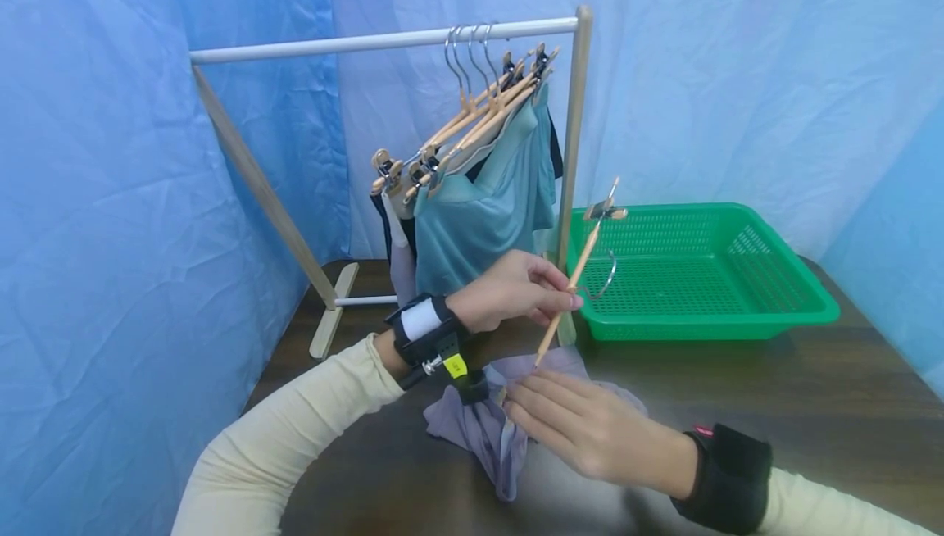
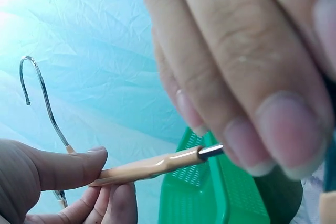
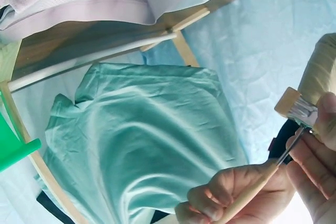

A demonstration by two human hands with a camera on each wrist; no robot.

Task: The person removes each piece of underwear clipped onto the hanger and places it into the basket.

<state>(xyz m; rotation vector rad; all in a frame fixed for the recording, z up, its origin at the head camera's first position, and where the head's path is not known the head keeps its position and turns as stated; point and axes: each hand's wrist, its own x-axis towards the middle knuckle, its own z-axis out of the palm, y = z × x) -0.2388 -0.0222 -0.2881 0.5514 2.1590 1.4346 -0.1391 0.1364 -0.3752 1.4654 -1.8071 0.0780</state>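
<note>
My left hand [image 1: 516, 290] pinches the wooden bar of a clip hanger [image 1: 583, 257] between thumb and fingers, near its middle. The hanger slants, its metal hook [image 2: 44, 98] free and one clip [image 1: 606, 211] at the far end. At the near end, my right hand [image 1: 590, 429] holds the other clip [image 3: 302, 109] between thumb and fingers, as the right wrist view shows. The head view hides that clip behind the fingers. Beneath both hands, a crumpled lavender garment [image 1: 472, 425] with a pale waistband lies on the table.
A rack with a white rail [image 1: 317, 47] and wooden legs stands behind. Several hangers with clipped garments hang at its right end, a teal garment [image 1: 479, 216] in front. To the right sits a green perforated basket [image 1: 708, 327] on the dark wooden table [image 1: 833, 388]. Blue cloth surrounds everything.
</note>
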